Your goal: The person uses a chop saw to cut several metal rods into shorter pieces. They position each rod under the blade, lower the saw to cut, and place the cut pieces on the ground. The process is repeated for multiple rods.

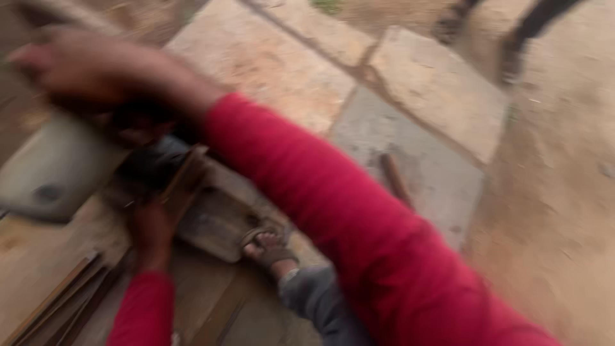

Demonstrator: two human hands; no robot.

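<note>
Though the frame is smeared with motion, I can read this much from the head view:
Hands: two of the person's own, both in red sleeves
Right hand (70, 67): reaches across to the far left; fingers curled loosely over something dark just beneath them, too blurred for me to say whether they grip it
Left hand (154, 227): low and left of centre; fingers closed round the lower end of a thin wooden strip (186, 179), which tilts up and away from the fingertips
Wooden strip: one in hand; its upper end lies just under the right wrist
Dark object (150, 160): one, between the two hands, touching or nearly touching the strip; I cannot tell what it is
Pale grey slab-like piece (51, 170): one, directly below the right-hand fingers and left of the left hand
Loose strips (57, 298): a bundle of several, I cannot count them, lying below and left of the left hand
Foot in a sandal (269, 247): one, just right of the left-hand fingers, beside a flat grey plate
Stone slabs (435, 86): I count about four, well beyond both hands
Short brown stick (396, 179): one, on a slab, right of the right forearm
Another person's legs (512, 38): two, at the far top edge
Containers: I make out none that hold anything
</note>
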